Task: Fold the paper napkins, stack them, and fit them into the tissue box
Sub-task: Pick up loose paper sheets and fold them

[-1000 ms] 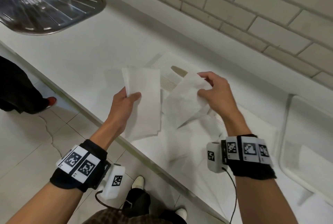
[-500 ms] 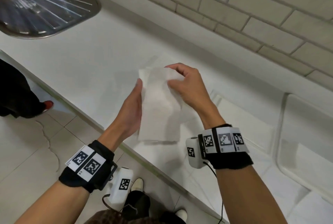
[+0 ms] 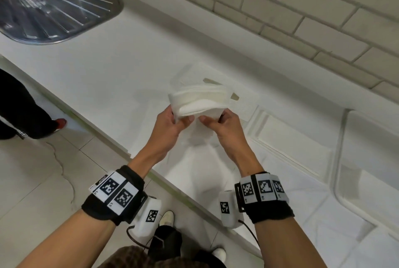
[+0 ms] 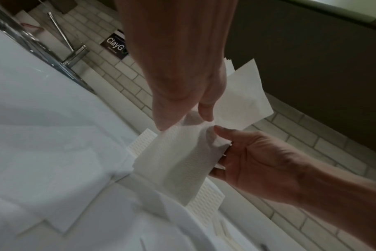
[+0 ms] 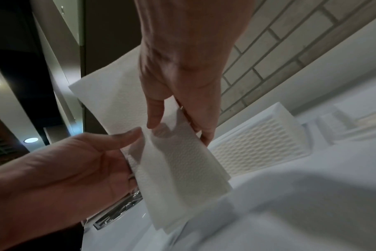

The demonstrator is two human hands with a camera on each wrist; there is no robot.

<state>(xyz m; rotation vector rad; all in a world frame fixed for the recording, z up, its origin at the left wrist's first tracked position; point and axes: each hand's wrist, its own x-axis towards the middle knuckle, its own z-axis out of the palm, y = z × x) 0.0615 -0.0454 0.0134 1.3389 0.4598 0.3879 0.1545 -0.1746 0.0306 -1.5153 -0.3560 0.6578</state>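
Each bare forearm wears a black fabric wristband [image 3: 112, 200] carrying white cards printed with black square codes. Below each band hangs a white box-shaped camera unit [image 3: 228, 208] with its own code and a thin black cable [image 3: 250, 232]. At the frame's bottom edge show brown patterned clothing [image 3: 133, 257], dark trousers and white shoes [image 3: 166, 218].

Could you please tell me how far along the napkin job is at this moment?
Done: none visibly boxed. In hand: left hand and right hand bend a napkin stack over the tissue box. Left: loose napkins on the counter, then boxing.
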